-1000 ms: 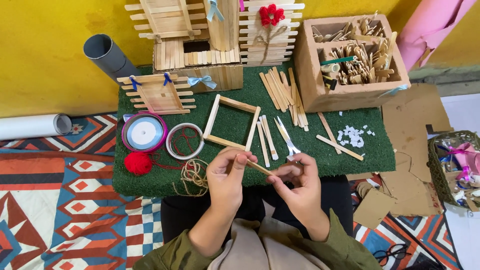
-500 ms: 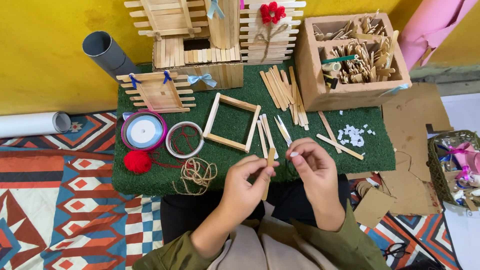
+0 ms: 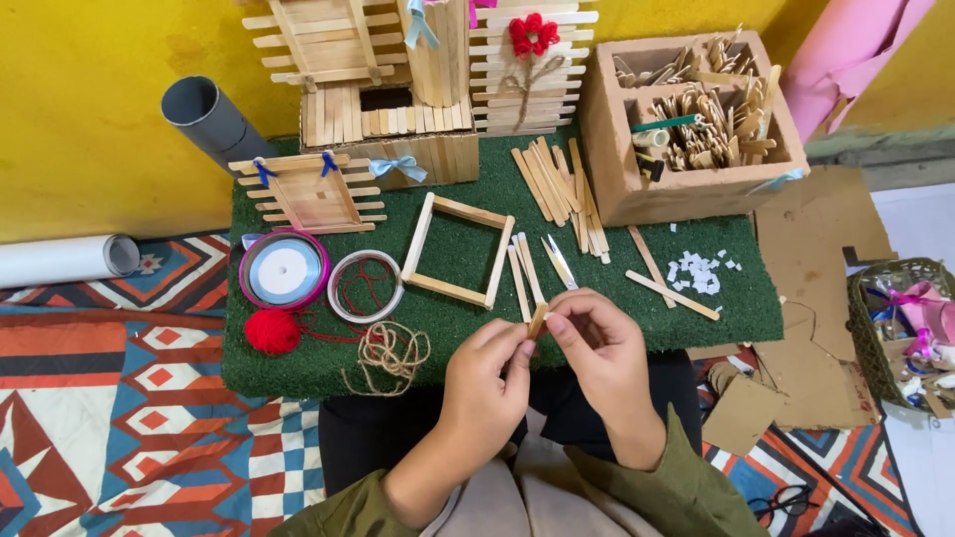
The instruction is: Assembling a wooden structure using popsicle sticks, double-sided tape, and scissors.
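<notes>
Two hands are pinching a wooden stick above a green craft mat.

The left hand and right hand are gripping the stick over the mat, which is lying on a patterned rug against a yellow wall.

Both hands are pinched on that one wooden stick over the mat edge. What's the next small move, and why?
Probably carry the wooden stick forward toward the square stick frame. The left hand and right hand both pinch it above the near edge of the green mat, short of the frame and the loose sticks beside it.
</notes>
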